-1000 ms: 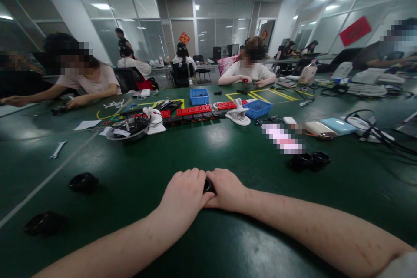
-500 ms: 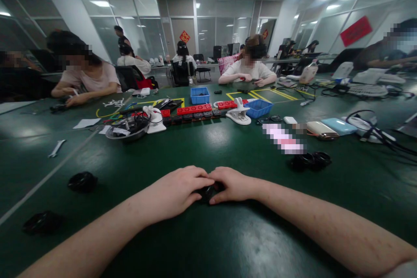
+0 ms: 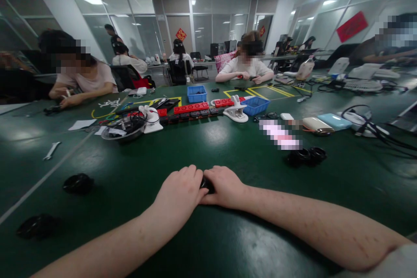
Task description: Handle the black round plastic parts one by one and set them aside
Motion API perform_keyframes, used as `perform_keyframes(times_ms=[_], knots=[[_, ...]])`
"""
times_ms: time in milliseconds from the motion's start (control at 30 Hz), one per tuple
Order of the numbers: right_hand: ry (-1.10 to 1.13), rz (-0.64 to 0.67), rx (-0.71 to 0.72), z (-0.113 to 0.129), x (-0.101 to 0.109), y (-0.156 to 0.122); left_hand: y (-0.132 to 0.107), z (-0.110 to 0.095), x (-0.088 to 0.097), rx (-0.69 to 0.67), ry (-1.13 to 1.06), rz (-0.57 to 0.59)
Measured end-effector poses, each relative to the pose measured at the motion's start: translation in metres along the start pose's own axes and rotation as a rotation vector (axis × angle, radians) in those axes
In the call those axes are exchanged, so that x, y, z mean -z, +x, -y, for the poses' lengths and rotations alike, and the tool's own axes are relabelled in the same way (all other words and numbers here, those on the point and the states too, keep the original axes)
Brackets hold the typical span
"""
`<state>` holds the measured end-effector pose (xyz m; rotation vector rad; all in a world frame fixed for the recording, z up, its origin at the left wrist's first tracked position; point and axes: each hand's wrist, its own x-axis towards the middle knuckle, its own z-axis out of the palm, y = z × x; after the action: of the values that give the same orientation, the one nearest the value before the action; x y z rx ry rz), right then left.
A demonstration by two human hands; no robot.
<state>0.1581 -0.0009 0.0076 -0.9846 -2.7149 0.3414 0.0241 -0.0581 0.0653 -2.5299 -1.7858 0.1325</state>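
Note:
My left hand and my right hand meet knuckle to knuckle low on the green table. Both are curled closed around one small black round part, of which only a sliver shows between them. The rest of the part is hidden by my fingers. Both forearms rest on the table top.
Black round parts lie at the left and far left, two more at the right. A wrench, a metal bowl, red power strips, blue bins and cables lie farther back. Other people sit around the table.
My hands spread flatter over the part half a second ago and have curled back into fists around it. The view has shifted slightly.

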Motion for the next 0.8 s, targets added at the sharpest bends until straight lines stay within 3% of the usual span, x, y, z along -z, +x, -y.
perform_keyframes(times_ms=[200, 300, 433, 567, 800], knots=[[0.075, 0.023, 0.079, -0.007, 0.006, -0.001, -0.008, 0.019, 0.005, -0.081, -0.136, -0.029], [0.235, 0.144, 0.120, -0.016, 0.015, 0.002, -0.008, 0.037, 0.012, -0.145, -0.242, -0.067], [0.399, 0.297, 0.083, -0.023, 0.023, 0.009, -0.001, 0.052, 0.013, -0.276, -0.412, 0.055], [0.327, 0.274, 0.113, -0.023, 0.024, 0.012, 0.007, 0.052, 0.007, -0.309, -0.518, 0.192], [0.370, 0.298, 0.199, -0.027, 0.023, 0.010, 0.011, 0.044, 0.006, -0.323, -0.496, 0.166]])
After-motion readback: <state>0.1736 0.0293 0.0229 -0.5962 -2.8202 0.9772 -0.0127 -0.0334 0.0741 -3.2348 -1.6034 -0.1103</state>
